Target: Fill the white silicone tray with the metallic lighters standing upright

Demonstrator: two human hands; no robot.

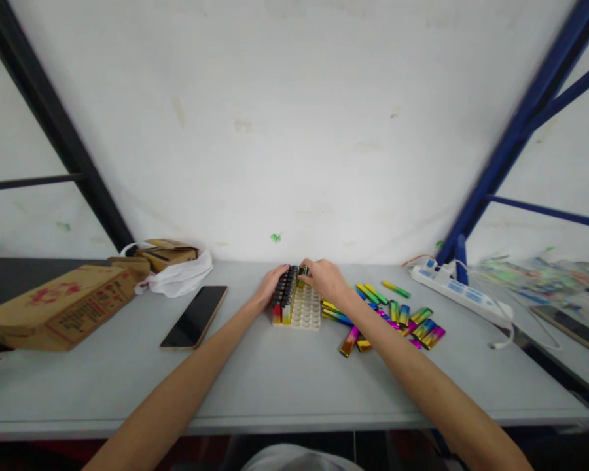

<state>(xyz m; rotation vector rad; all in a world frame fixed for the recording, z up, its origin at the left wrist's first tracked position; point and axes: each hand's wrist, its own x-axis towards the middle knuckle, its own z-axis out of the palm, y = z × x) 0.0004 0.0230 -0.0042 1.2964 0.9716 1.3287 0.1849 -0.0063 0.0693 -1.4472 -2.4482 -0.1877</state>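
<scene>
Hands at pale perforated tray (305, 317), glossy metallic sleeves (403, 315)

Blk-topped lighters (286, 297) stand upright in rows, L side of wht tray (307, 313); shiny multicolor pcs (425, 329) lie R.

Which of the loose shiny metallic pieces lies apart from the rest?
The green-and-yellow metallic piece nearest the white power strip; the others lie bunched.
</scene>
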